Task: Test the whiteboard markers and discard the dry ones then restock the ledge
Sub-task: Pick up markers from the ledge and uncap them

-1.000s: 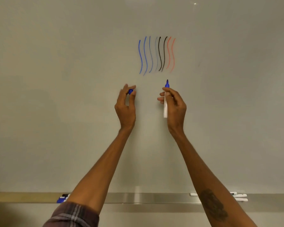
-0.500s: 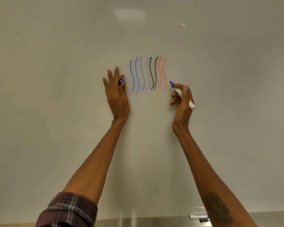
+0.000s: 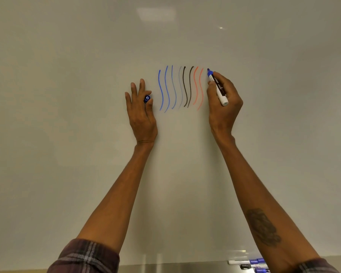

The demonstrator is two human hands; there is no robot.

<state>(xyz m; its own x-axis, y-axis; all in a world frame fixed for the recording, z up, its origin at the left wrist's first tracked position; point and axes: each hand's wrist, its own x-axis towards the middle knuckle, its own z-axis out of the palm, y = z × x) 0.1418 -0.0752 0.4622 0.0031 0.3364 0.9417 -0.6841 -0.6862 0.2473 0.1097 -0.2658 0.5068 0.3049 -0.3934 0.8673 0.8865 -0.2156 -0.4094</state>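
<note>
A: Room on the whiteboard (image 3: 67,95)?
B: Plenty. Bare board left, right and above the hands. The only marks are the test strokes (image 3: 180,87), eight wavy verticals in a tight row mid-board. The ledge (image 3: 165,267) runs along the bottom edge, well below both hands. Spare markers (image 3: 252,265) lie on it beside the right forearm.
A: Hands?
B: Bracketing the row. Left hand (image 3: 142,117) just left of the first blue stroke, right hand (image 3: 224,107) just right of the last red one.
A: Change from half a second back?
B: The nib was beside the lower half of the last red stroke. Now it's level with the stroke tops, just right of that one. Left hand is in the same spot by the row, same grip.
A: Grips?
B: Right fingers curled round the marker (image 3: 218,87), thumb and forefinger near the nib. Left pinches the blue cap (image 3: 147,98) between thumb and forefinger, other fingers straight and spread upward.
A: The marker itself?
B: White barrel, dark label band, blue nib end. Uncapped, nib up-left at the board, tail down-right. Can't tell if the nib touches.
A: Strokes?
B: Three blue, one faint grey-blue, two black, two orange-red.
</note>
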